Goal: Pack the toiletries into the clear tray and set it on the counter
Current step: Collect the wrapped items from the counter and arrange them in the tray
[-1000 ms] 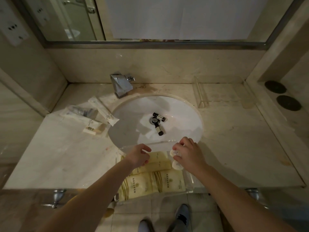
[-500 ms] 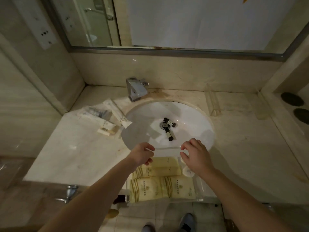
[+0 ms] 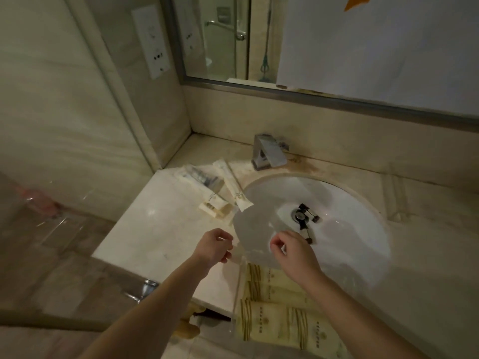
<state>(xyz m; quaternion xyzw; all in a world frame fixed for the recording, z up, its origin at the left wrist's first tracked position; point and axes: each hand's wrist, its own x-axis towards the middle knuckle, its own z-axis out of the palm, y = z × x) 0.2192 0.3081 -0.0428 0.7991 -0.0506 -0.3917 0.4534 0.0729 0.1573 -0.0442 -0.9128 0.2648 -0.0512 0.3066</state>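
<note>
We're looking down at a marble counter (image 3: 155, 229) with a round white sink (image 3: 344, 229) set in it, and both hands are out over the near rim. Left hand (image 3: 213, 248) hovers over the counter edge, fingers curled in toward the palm; there's a faint clear edge right by its fingertips, but the blur means we cannot tell whether it pinches that or holds nothing. Right hand (image 3: 293, 251) hangs over the sink's near side, fingers also curled, thumb and forefinger close together, and again we can't say if anything sits between them. Below and between the wrists sits the clear tray (image 3: 239, 283), overhanging the front of the counter, its walls barely visible. Inside it lie pale yellow sachets (image 3: 274, 325) with gold stripes, laid flat in rows, the right forearm crossing over some of them. Down in the basin, two small dark-capped bottles (image 3: 307, 224) lie at the drain, one beside it, one angled toward us. Up on the counter's left, near the sink rim, there's a loose cluster: a long white wrapped packet (image 3: 233, 189) tilting over the rim, a clear-wrapped kit (image 3: 201, 177) behind it, and a small yellowish box (image 3: 216, 207) in front. A square chrome faucet (image 3: 269, 152) stands at the back, under the mirror (image 3: 337, 47).
</note>
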